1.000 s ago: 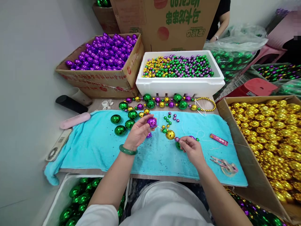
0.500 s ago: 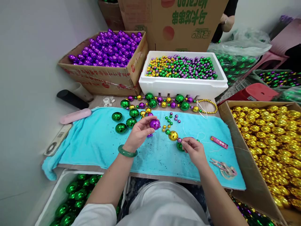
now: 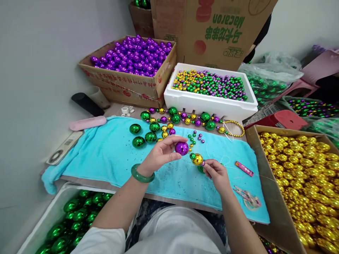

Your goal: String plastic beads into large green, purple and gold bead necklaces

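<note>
A large shiny purple bead point(image 3: 181, 148) sits between the thumb and fingers of my left hand point(image 3: 160, 152), which wears a green bangle point(image 3: 142, 173). My right hand point(image 3: 216, 173) pinches a small purple bead point(image 3: 203, 163) at the end of a short strung row. In that row a large gold bead point(image 3: 197, 159) and a small green bead point(image 3: 192, 156) follow towards the purple bead. Part of a large green bead point(image 3: 201, 168) shows beside my right fingertips. Loose green beads point(image 3: 150, 137) and gold beads point(image 3: 164, 134) lie on the blue towel point(image 3: 111, 158) beyond my left hand.
A finished-looking bead strand point(image 3: 210, 125) lies behind the towel. Around it stand a carton of purple beads point(image 3: 127, 83), a white foam box point(image 3: 209, 104) and a carton of gold beads point(image 3: 275, 183). Thread snips point(image 3: 249, 198) and a pink lighter-like stick point(image 3: 244, 168) lie right.
The view has swung, shifting the scene. My left hand has brought the large purple bead closer to the gold bead and the small green one. My right hand keeps its pinch.
</note>
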Available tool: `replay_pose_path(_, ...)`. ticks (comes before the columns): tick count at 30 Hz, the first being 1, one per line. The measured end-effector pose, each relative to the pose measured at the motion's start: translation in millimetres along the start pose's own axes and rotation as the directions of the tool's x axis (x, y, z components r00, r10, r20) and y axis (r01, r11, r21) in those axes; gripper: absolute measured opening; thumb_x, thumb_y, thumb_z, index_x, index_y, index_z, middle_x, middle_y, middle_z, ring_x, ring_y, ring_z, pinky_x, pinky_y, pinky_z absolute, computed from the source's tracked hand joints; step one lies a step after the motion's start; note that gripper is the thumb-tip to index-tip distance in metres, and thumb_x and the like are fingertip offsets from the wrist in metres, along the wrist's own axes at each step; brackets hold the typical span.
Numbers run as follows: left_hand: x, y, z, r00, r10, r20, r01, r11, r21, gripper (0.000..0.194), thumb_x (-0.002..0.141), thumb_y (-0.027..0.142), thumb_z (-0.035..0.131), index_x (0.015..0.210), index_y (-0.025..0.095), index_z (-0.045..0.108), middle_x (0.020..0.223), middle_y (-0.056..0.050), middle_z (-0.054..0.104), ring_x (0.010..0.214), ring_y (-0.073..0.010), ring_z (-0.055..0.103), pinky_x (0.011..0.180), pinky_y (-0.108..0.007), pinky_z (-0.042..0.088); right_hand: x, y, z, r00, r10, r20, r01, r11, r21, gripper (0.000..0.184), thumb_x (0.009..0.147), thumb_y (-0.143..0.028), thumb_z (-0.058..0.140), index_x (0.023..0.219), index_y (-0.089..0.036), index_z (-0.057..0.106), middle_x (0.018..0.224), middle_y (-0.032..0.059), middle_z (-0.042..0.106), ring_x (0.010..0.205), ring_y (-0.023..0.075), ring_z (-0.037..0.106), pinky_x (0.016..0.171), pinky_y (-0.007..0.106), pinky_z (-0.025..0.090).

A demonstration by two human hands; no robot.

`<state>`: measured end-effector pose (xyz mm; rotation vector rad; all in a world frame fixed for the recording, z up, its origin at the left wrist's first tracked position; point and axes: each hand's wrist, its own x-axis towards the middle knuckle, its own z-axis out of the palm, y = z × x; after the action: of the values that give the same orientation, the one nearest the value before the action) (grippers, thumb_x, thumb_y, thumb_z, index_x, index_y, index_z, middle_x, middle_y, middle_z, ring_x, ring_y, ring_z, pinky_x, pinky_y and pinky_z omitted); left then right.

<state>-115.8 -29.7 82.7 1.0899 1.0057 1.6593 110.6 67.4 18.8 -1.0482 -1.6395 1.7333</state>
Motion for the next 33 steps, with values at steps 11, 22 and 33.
replay_pose_path(11,-8,10,3.7,0.993,-0.013,-0.12,0.016,1.0,0.021,0.039,0.073,0.025,0.079,0.111,0.025,0.072,0.109,-0.006,0.066,0.096,-0.0172,0.06,0.086,-0.027,0.05,-3,-8,6,1.0,0.015,0.019,-0.015,1.0,0.017,0.029,0.07,-0.045,0.073,0.073,-0.017,0.064,0.053,-0.0006,0.055,0.044,0.0084,0.044,0.04,0.021,0.028)
replay_pose_path(22,-16,7,3.5,0.97,-0.122,-0.21,0.088,0.982,-0.167,0.041,0.069,0.028,0.082,0.108,0.024,0.073,0.105,-0.006,0.069,0.089,-0.0155,0.061,0.077,-0.026,0.051,-11,-9,11,1.0,0.017,0.023,-0.018,0.999,0.027,0.03,0.071,-0.045,0.072,0.072,-0.017,0.063,0.051,-0.0013,0.054,0.043,0.0076,0.041,0.04,0.021,0.027)
replay_pose_path(33,-20,8,-2.6,0.963,-0.138,-0.231,0.081,0.967,-0.241,0.041,0.068,0.03,0.083,0.108,0.025,0.073,0.098,-0.005,0.069,0.085,-0.0143,0.061,0.074,-0.026,0.053,-9,-13,18,0.998,0.033,0.051,-0.033,0.999,0.007,0.033,0.069,-0.048,0.073,0.073,-0.016,0.062,0.052,-0.0012,0.054,0.043,0.0077,0.041,0.04,0.021,0.027)
